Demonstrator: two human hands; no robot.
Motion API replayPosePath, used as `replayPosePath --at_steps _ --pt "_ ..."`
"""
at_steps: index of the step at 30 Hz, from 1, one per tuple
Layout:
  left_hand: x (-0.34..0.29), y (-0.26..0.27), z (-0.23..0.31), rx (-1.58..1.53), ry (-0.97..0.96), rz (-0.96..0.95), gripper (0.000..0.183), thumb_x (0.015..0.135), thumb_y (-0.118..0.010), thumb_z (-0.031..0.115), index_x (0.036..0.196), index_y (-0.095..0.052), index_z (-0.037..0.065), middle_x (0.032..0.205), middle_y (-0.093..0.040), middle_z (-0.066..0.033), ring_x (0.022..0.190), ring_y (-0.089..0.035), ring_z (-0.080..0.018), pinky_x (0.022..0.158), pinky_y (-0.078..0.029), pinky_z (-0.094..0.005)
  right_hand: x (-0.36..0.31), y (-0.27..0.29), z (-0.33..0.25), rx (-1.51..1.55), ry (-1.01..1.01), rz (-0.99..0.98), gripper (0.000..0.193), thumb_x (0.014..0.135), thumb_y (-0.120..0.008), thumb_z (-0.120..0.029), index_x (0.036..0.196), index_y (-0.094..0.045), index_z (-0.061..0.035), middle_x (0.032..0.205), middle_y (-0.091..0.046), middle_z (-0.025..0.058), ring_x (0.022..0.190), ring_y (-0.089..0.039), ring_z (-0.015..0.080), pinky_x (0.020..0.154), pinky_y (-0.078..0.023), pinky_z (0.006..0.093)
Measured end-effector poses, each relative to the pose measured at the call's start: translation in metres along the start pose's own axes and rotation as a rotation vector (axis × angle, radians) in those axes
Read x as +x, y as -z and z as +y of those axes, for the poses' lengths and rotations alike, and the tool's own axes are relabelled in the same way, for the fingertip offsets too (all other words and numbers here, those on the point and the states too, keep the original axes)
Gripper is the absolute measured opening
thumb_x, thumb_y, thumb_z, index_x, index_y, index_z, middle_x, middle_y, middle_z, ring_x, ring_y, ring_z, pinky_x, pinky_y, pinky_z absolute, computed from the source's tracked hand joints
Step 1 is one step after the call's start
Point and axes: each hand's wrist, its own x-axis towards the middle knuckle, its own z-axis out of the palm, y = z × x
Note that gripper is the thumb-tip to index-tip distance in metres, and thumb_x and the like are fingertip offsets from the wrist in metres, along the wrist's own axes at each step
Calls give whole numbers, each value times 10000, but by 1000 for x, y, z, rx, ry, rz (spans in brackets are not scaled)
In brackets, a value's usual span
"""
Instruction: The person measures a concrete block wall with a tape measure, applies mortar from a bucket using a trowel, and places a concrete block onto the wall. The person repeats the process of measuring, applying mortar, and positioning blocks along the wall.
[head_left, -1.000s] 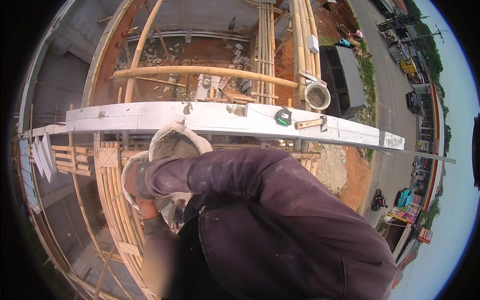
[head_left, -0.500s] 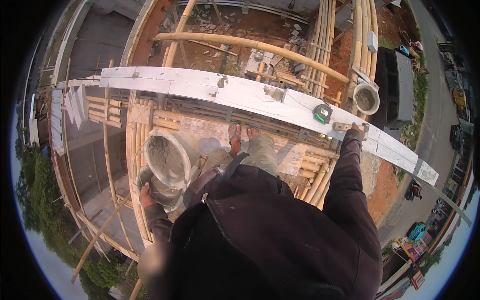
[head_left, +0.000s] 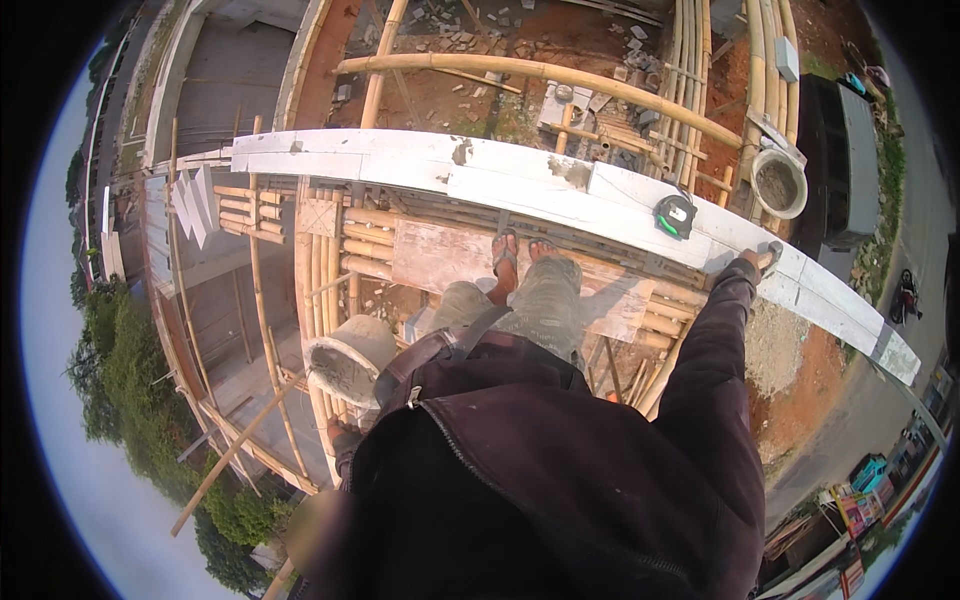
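Note:
My right arm reaches out to the right, and my right hand (head_left: pixel 750 260) is at the top of a long white block wall (head_left: pixel 400 162). Its fingers look closed around a small greyish thing (head_left: pixel 771 257), too unclear to name. On the same wall, left of that hand, lies a black and green tape measure (head_left: pixel 674 217). My left hand (head_left: pixel 343 436) is low on the left, partly behind my dark jacket, and its fingers cannot be made out. Just above it stands a pale bucket (head_left: pixel 385 342) with grey mortar inside.
My sandalled feet stand on a worn board (head_left: pixel 437 258) laid over bamboo scaffolding (head_left: pixel 370 268). Another mortar bucket (head_left: pixel 793 205) sits beyond the wall at right. A long bamboo pole (head_left: pixel 560 72) crosses ahead. Ground with rubble lies far below, and a road (head_left: pixel 915 235) runs at right.
My right hand has moved right along the wall, away from the tape measure. The mortar bucket beside my left hand looks lower and smaller, and my left hand has dropped partly behind the jacket.

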Motion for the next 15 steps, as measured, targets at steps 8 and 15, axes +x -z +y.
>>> replayPosePath --at_steps 8,15 --pt "3 -21 -61 -2 39 71 189 816 -608 262 878 -611 84 686 -579 -78 584 -569 -292 570 -498 -479 -93 -7 5 -135 665 -179 550 648 -867 -301 1013 -656 52 1009 -657 236 923 -656 373 852 -506 437" --pt "-8 -25 -91 -56 50 68 203 811 -601 229 926 -619 63 728 -598 -98 631 -579 -311 610 -501 -477 -142 -65 10 -642 836 -146 785 615 -888 -429 1243 -607 -51 1488 -340 130 1360 -348 327 1027 -442 495"
